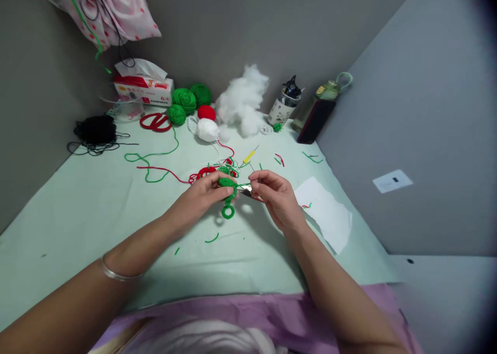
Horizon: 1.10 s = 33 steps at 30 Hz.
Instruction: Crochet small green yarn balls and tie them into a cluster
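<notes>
My left hand (202, 192) is closed around a green crocheted piece (228, 188) whose small ring hangs down below the fingers. My right hand (274, 191) is closed in a pinch on a thin metal tool (245, 189) whose tip meets the green piece. Both hands hover just above the pale green table (77, 209). Behind them lie a red crocheted piece (205, 172) with tangled red and green yarn, and a yellow-handled crochet hook (249, 156).
At the back stand green yarn balls (186, 99), a red ball (206, 112), a white ball (208, 129), white stuffing (243, 101), red scissors (156, 121), a tissue box (143, 87), black yarn (95, 130), a cup (284, 105) and a bottle (320, 111). White paper (326, 211) lies right.
</notes>
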Tool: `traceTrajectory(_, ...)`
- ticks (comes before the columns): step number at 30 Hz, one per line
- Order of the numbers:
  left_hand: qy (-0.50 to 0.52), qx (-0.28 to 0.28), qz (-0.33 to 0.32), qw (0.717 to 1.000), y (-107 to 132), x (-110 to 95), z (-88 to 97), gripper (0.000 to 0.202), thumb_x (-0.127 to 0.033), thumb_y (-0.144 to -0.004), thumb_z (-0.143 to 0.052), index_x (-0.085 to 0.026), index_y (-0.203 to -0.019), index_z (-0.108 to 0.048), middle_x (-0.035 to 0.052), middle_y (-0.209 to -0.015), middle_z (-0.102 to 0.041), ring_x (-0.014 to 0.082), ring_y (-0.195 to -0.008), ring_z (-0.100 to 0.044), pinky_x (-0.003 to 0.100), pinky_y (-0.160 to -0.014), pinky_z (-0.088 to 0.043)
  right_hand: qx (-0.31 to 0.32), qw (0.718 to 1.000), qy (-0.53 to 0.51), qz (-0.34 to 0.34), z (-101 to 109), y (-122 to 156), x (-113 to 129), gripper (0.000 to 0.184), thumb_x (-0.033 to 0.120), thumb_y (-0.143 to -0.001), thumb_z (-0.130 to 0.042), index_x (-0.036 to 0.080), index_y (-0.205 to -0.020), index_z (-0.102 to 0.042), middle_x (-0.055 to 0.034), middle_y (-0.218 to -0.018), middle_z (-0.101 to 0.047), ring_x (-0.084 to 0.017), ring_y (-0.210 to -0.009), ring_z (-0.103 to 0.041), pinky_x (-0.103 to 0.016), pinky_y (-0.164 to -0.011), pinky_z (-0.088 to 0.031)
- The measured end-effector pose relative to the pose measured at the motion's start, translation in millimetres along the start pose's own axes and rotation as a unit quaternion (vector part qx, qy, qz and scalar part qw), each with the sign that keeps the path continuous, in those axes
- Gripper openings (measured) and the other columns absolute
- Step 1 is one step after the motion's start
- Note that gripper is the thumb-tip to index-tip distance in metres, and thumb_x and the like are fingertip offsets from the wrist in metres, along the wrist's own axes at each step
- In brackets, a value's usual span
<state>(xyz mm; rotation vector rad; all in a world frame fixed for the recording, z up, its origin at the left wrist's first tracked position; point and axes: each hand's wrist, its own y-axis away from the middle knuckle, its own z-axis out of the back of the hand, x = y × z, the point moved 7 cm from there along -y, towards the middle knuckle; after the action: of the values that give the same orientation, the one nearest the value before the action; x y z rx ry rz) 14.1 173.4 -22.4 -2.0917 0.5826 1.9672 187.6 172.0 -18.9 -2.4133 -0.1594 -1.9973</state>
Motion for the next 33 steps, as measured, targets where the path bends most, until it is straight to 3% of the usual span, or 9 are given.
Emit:
traceTrajectory(3,-0.188,-0.079,-0.098,0.974,15.4,-23.4,1.8,0.025,-0.035,-0.089,-0.065,-0.023,-0.109,-0.059,0.0076,-0.117,-0.064,0.0259,-0.111,-0.062,0.045,-0.096,-0.050,0.004,1.000,-0.014,-0.007,-1.4,-0.4,0.0,0.012,0.026,-0.078,-0.080,0.020,-0.088,-0.076,0.0036,-0.070,-0.059,-0.009,-0.063,-0.049,-0.024,-0.065,-0.040)
traceTrajectory(9,-0.346,0.253,-0.196,0.882,64.7,14.9,-61.7,0.046,-0.034,-0.095,-0.063,-0.022,-0.138,-0.052,0.0139,-0.137,-0.060,0.0270,-0.129,-0.057,0.042,-0.106,-0.050,0.020,0.997,-0.074,-0.021,-2.2,0.0,4.6,0.012,0.028,-0.079,-0.080,0.020,-0.087,-0.075,0.0022,-0.070,-0.058,-0.009,-0.062,-0.051,-0.024,-0.061,-0.042)
traceTrajectory(13,-0.444,0.190,-0.252,0.839,44.5,41.5,-19.8,0.054,-0.037,-0.092,-0.068,-0.024,-0.143,-0.054,0.0178,-0.150,-0.054,0.0373,-0.147,-0.039,0.061,-0.121,-0.029,0.039,0.994,-0.106,-0.014,-3.8,4.0,12.2,0.012,0.028,-0.079,-0.080,0.020,-0.086,-0.075,0.0018,-0.071,-0.059,-0.008,-0.059,-0.049,-0.023,-0.057,-0.042)
traceTrajectory(16,-0.471,-0.009,-0.261,0.843,18.1,15.0,34.6,0.035,-0.025,-0.095,-0.059,-0.022,-0.130,-0.063,0.0179,-0.143,-0.059,0.0380,-0.147,-0.038,0.064,-0.123,-0.018,0.059,0.990,-0.124,-0.011,-6.3,6.8,15.6,0.011,0.029,-0.081,-0.078,0.020,-0.088,-0.076,0.0009,-0.074,-0.061,-0.008,-0.060,-0.051,-0.022,-0.057,-0.043)
traceTrajectory(19,-0.385,-0.122,-0.224,0.887,10.8,-18.2,52.0,0.038,-0.030,-0.088,-0.068,-0.024,-0.126,-0.064,0.0134,-0.134,-0.063,0.0361,-0.141,-0.045,0.058,-0.120,-0.027,0.083,0.988,-0.132,-0.019,-10.5,8.8,13.8,0.012,0.030,-0.083,-0.077,0.020,-0.090,-0.075,0.0002,-0.077,-0.063,-0.009,-0.062,-0.053,-0.022,-0.059,-0.046)
traceTrajectory(22,-0.192,-0.038,-0.111,0.974,4.9,-18.7,18.7,0.047,-0.034,-0.081,-0.077,-0.028,-0.126,-0.062,0.0086,-0.132,-0.066,0.0303,-0.129,-0.057,0.048,-0.111,-0.041,0.099,0.986,-0.132,-0.025,-14.1,9.6,10.8,0.013,0.030,-0.083,-0.077,0.021,-0.093,-0.075,-0.0002,-0.080,-0.065,-0.009,-0.063,-0.055,-0.023,-0.062,-0.048)
traceTrajectory(26,-0.068,0.110,-0.055,0.990,0.9,-4.9,-33.6,0.029,-0.028,-0.080,-0.077,-0.023,-0.108,-0.069,0.0085,-0.120,-0.071,0.0279,-0.118,-0.062,0.043,-0.104,-0.045,0.097,0.987,-0.129,-0.021,-12.9,8.8,11.2,0.013,0.030,-0.084,-0.076,0.021,-0.093,-0.075,0.0000,-0.080,-0.066,-0.008,-0.062,-0.055,-0.022,-0.061,-0.048)
traceTrajectory(30,-0.002,0.132,0.034,0.991,-0.5,19.2,-35.2,0.025,-0.033,-0.084,-0.072,-0.020,-0.105,-0.066,0.0049,-0.097,-0.070,0.0208,-0.088,-0.066,0.035,-0.079,-0.051,0.040,0.997,-0.069,0.001,-1.8,6.5,16.4,0.014,0.031,-0.081,-0.078,0.021,-0.090,-0.076,-0.0007,-0.080,-0.068,-0.009,-0.061,-0.053,-0.024,-0.060,-0.046)
traceTrajectory(33,0.016,0.100,0.036,0.994,1.6,21.7,-22.8,0.031,-0.034,-0.084,-0.073,-0.022,-0.112,-0.066,0.0065,-0.105,-0.069,0.0221,-0.097,-0.065,0.037,-0.087,-0.050,-0.013,1.000,-0.011,0.023,5.9,5.9,20.1,0.011,0.030,-0.080,-0.078,0.022,-0.089,-0.077,0.0001,-0.079,-0.067,-0.009,-0.060,-0.051,-0.026,-0.059,-0.044)
